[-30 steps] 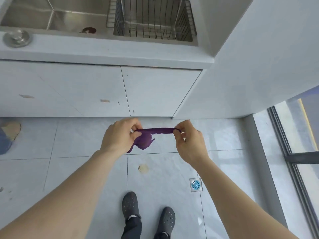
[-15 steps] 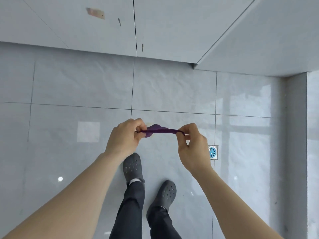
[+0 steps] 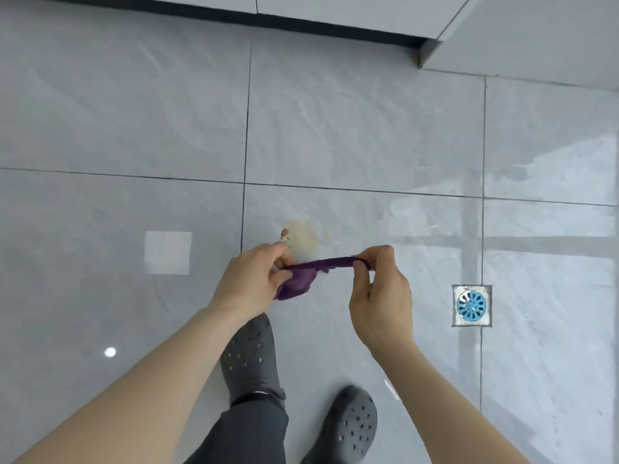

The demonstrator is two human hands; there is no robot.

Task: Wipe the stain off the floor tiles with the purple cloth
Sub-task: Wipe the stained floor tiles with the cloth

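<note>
Both hands pinch purple cloth [image 3: 310, 274] taut: left hand [image 3: 249, 284] | right hand [image 3: 380, 296] | stain [image 3: 303, 237] beyond

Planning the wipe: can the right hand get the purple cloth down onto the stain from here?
Probably yes. The right hand and left hand pinch the purple cloth just short of the stain, with bare tile around it.

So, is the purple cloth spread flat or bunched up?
Bunched: the purple cloth is a narrow band stretched between left hand and right hand, a crumpled lump hanging at the left.
</note>
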